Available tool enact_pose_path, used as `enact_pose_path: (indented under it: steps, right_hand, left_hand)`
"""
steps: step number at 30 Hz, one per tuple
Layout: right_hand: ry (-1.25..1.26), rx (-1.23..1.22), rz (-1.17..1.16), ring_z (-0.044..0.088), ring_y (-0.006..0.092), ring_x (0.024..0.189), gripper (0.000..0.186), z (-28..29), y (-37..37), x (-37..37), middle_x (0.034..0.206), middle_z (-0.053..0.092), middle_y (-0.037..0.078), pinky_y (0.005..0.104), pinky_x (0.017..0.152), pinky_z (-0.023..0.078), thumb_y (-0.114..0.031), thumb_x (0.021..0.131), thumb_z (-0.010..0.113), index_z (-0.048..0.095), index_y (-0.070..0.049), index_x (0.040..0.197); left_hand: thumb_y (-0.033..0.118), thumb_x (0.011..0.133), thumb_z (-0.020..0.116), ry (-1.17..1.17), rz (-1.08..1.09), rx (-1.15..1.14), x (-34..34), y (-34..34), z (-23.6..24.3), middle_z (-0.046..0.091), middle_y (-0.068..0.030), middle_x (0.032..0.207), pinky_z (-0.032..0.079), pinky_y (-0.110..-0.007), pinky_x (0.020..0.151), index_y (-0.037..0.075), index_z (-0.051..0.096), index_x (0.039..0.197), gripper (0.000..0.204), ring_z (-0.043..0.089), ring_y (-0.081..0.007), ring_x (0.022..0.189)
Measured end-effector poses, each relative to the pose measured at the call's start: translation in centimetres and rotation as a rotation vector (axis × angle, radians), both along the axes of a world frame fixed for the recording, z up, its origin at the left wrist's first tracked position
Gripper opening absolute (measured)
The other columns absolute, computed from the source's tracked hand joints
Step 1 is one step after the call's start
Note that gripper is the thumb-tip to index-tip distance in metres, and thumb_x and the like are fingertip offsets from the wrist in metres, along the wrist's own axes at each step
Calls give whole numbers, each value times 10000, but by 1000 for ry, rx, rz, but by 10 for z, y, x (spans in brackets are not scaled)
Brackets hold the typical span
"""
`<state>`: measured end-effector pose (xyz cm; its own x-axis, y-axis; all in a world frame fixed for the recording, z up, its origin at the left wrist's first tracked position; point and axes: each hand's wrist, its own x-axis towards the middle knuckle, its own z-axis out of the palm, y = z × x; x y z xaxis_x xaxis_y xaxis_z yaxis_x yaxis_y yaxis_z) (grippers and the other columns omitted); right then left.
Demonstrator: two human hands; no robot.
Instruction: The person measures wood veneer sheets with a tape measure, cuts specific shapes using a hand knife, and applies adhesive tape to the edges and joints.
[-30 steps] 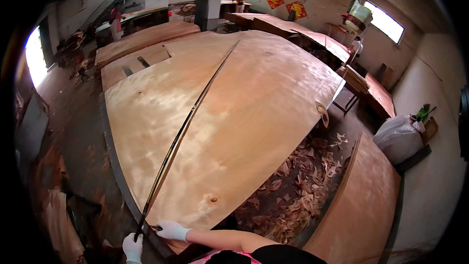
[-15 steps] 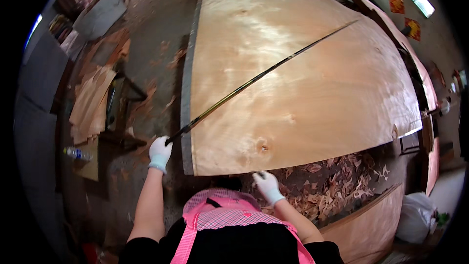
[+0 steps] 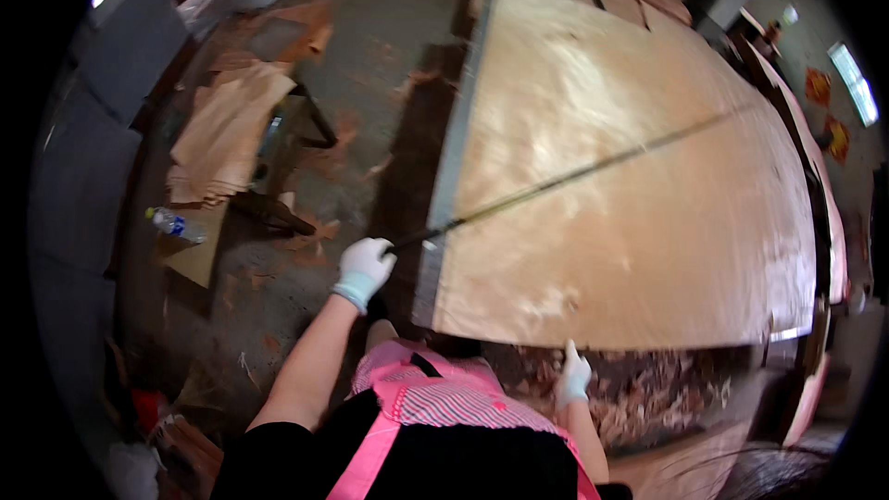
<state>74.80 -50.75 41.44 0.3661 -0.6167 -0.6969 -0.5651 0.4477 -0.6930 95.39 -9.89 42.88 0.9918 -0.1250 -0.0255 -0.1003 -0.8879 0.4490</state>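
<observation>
- The left hand (image 3: 365,268) wears a white glove and is closed around the near end of a long dark pole (image 3: 519,196), outside the left edge of the pale veneer sheet (image 3: 602,264); the two hands are well apart
- The pole crosses over the sheet slantwise, toward its far right side; whether it rests on the surface or is just above it, one cannot tell
- The right hand (image 3: 574,378), also gloved, is at the near edge of the sheet with a finger directed to it; it is not possible to tell if it grips this edge
- Because one hand alone holds the pole, and at its very end, the long free part could swing or sink, and the tip could scratch the sheet
- If the pole is pressed down, the grey edge strip (image 3: 430,287) might become a pivot, and the far end would lift
- If the right hand pulls the near edge sharply, the veneer could split, since it seems thin
- The wood scraps (image 3: 639,403) lie below this edge, so a step there could slip
- Drawn back too far left, the pole might strike the loose veneer pieces (image 3: 231,120) or the plastic bottle (image 3: 181,225)
</observation>
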Motion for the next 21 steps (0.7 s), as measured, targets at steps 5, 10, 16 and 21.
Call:
enact_pose_path:
  steps: [5,10,16,21]
  right_hand:
    - [41,-52,-96,456,118,470,287,-39,-6,-10,588,503,-11,277,399,323,-343,876,707,617,-131,704]
    - [419,-998,461,640,279,812,635,-30,30,-26,897,714,177,453,769,488,-565,988,416,705,-4,1057]
    - [421,-1028,903,644,335,996,547,24,146,51,1194,666,154,440,942,475,-455,913,585,543,-125,1348]
    - [229,-554,525,605,267,834,424,75,252,124,906,666,153,365,756,491,-409,988,480,659,-30,1052]
  left_hand:
    - [337,825,657,169,-204,-39,42,12,17,688,-166,1022,517,-459,848,102,704,1068,341,644,-356,972]
    - [334,856,663,-124,-69,-338,93,96,8,635,-197,1142,473,-439,953,34,638,1142,415,592,-375,1085]
    - [386,851,628,-139,716,-37,181,308,-21,588,-218,1214,462,-476,950,75,608,1212,476,577,-389,1099]
    - [509,864,619,-34,837,209,255,403,-54,331,-236,1517,267,-516,1132,93,402,1454,754,342,-387,1389]
